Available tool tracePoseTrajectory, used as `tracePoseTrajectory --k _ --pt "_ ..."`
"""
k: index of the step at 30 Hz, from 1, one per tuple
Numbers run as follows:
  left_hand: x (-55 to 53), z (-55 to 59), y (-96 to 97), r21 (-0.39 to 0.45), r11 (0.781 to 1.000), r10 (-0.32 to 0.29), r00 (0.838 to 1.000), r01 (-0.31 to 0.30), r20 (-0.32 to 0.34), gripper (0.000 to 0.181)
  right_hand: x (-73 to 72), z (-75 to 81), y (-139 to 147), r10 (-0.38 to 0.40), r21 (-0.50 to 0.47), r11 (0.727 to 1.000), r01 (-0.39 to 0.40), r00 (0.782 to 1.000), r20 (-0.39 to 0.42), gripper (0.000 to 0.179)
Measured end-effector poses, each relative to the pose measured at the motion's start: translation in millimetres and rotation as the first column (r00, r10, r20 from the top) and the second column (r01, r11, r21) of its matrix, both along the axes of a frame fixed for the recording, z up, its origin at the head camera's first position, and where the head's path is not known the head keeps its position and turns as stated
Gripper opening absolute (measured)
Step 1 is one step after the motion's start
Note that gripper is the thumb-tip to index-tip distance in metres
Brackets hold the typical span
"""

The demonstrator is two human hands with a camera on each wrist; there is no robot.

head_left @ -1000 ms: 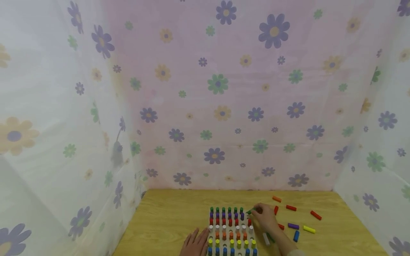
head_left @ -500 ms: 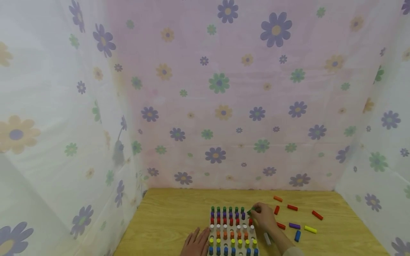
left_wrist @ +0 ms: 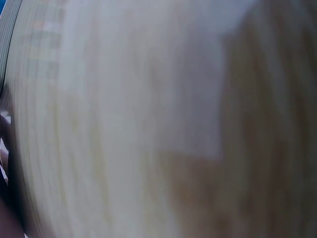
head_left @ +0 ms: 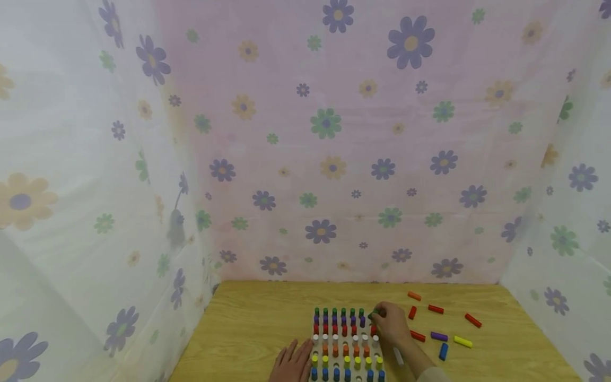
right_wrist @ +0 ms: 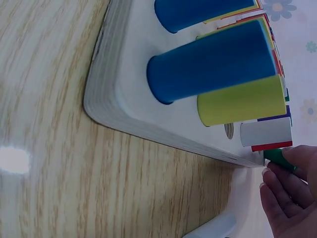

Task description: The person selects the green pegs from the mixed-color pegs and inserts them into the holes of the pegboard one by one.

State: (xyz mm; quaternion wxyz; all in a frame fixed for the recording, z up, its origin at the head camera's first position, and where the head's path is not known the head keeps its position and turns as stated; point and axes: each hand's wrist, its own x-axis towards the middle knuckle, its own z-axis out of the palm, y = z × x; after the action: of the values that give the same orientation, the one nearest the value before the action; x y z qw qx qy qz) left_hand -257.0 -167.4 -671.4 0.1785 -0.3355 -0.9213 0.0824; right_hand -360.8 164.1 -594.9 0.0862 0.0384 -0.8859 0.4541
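A white pegboard (right_wrist: 130, 84) stands on the table, bearing upright pegs in rows of green, purple, red, white, orange, yellow and blue. At its far right corner my right hand (head_left: 392, 322) pinches a green peg (right_wrist: 279, 157) between thumb and fingers. That peg leans at the end of the green row in the head view, its tip close over the board. My left hand (head_left: 292, 363) lies along the board's left edge, fingers extended. A blue peg (right_wrist: 213, 62) and a yellow peg (right_wrist: 242, 101) fill the near corner in the right wrist view.
Loose pegs lie on the wooden table (head_left: 258, 313) to the right: several red ones (head_left: 473, 320), an orange (head_left: 414, 296), a purple (head_left: 439, 336), a yellow (head_left: 463, 341) and a blue (head_left: 443, 351). A white peg (head_left: 398, 356) lies beside the right forearm. Flowered sheets enclose the table.
The green peg in my right hand has tilted more upright and come nearer the board's far right corner. My left hand has stayed at the left edge.
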Motion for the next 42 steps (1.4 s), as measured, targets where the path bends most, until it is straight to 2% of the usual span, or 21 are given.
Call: tracePoseTrajectory --k 3,6,8,10,11,12,13,15,17,18,20,23,24,25,26,28,30,33,39,40,42 --pt "-4.3 3.2 5.3 0.042 0.998 0.036 0.999 -0.037 0.037 0.093 -1.4 1.0 -1.1 -0.007 0.014 1.0 0.007 1.0 0.011 0.005" --pt "-9.7 6.4 14.4 0.162 0.978 0.108 0.984 -0.131 0.142 0.079 -3.4 0.4 -1.8 -0.015 0.024 1.0 0.014 1.0 0.021 0.007" --pt "-13.6 7.6 20.6 0.233 0.947 0.166 0.958 -0.221 0.234 0.066 -5.0 -0.5 -1.9 -0.026 0.033 0.999 0.025 0.999 0.018 0.009" --pt "-18.2 8.8 25.9 0.281 0.908 0.214 0.921 -0.31 0.325 0.056 -6.1 -1.2 -1.8 -0.034 0.046 0.998 0.033 0.999 0.006 0.01" --pt "-19.7 9.2 27.3 0.275 0.903 0.227 0.909 -0.33 0.349 0.056 -6.5 -1.4 -1.7 -0.03 0.051 0.998 0.03 1.0 -0.005 0.01" --pt "-21.9 9.1 29.4 0.28 0.888 0.249 0.893 -0.365 0.374 0.052 -6.7 -1.4 -1.8 -0.033 0.048 0.998 0.034 0.999 -0.004 0.01" --pt "-22.6 9.4 30.2 0.279 0.885 0.253 0.887 -0.374 0.385 0.052 -6.6 -1.4 -2.0 -0.033 0.043 0.999 0.033 0.999 -0.004 0.011" --pt "-21.9 9.4 29.7 0.285 0.887 0.241 0.891 -0.363 0.386 0.051 -6.3 -1.4 -2.5 -0.029 0.037 0.999 0.029 1.0 -0.001 0.011" --pt "-19.0 9.4 27.9 0.273 0.906 0.222 0.912 -0.324 0.345 0.055 -5.8 -1.2 -3.1 -0.025 0.035 0.999 0.025 1.0 0.004 0.01" --pt "-16.3 9.6 25.6 0.247 0.928 0.197 0.931 -0.278 0.307 0.06 -5.6 -1.3 -3.6 -0.033 0.036 0.999 0.032 0.999 0.014 0.01" --pt "-15.4 10.0 25.3 0.248 0.932 0.187 0.938 -0.263 0.292 0.06 -5.3 -0.9 -4.1 -0.03 0.046 0.999 0.029 0.999 0.011 0.01" --pt "-17.1 11.0 26.8 0.241 0.928 0.202 0.928 -0.283 0.312 0.058 -5.4 -0.1 -4.3 -0.028 0.057 0.998 0.028 1.0 0.013 0.013" --pt "-19.1 11.2 28.4 0.247 0.92 0.214 0.92 -0.303 0.328 0.054 -5.7 0.3 -4.4 -0.031 0.056 0.998 0.029 0.999 0.02 0.013" --pt "-21.7 11.1 31.0 0.27 0.9 0.238 0.903 -0.344 0.359 0.049 -6.0 0.5 -4.2 -0.03 0.056 0.998 0.029 0.999 0.023 0.014" --pt "-22.4 11.0 31.6 0.262 0.898 0.248 0.899 -0.353 0.362 0.049 -6.4 0.7 -4.1 -0.034 0.058 0.998 0.032 0.999 0.034 0.015" --pt "-22.9 11.1 32.1 0.256 0.898 0.255 0.899 -0.357 0.357 0.049 -7.1 0.8 -4.0 -0.035 0.059 0.998 0.032 0.998 0.051 0.015" --pt "-20.3 10.5 30.7 0.252 0.91 0.238 0.913 -0.329 0.332 0.055 -7.5 1.1 -3.8 -0.031 0.065 0.997 0.028 0.998 0.057 0.015" --pt "-18.9 10.3 30.2 0.261 0.911 0.233 0.921 -0.319 0.313 0.056 -7.7 0.9 -3.8 -0.025 0.056 0.998 0.021 0.998 0.06 0.013" --pt "-23.2 12.0 31.7 0.235 0.899 0.263 0.884 -0.37 0.387 0.05 -8.3 -3.7 -2.9 -0.012 0.046 0.999 0.01 0.998 0.054 0.011" --pt "-23.1 12.1 31.5 0.238 0.897 0.26 0.88 -0.373 0.397 0.05 -8.7 -4.0 -2.9 -0.007 0.045 0.999 0.004 0.998 0.058 0.012" --pt "-22.6 11.5 31.1 0.249 0.894 0.261 0.884 -0.373 0.389 0.051 -9.8 -3.9 -3.0 0.012 0.037 0.999 -0.014 0.997 0.071 0.013"
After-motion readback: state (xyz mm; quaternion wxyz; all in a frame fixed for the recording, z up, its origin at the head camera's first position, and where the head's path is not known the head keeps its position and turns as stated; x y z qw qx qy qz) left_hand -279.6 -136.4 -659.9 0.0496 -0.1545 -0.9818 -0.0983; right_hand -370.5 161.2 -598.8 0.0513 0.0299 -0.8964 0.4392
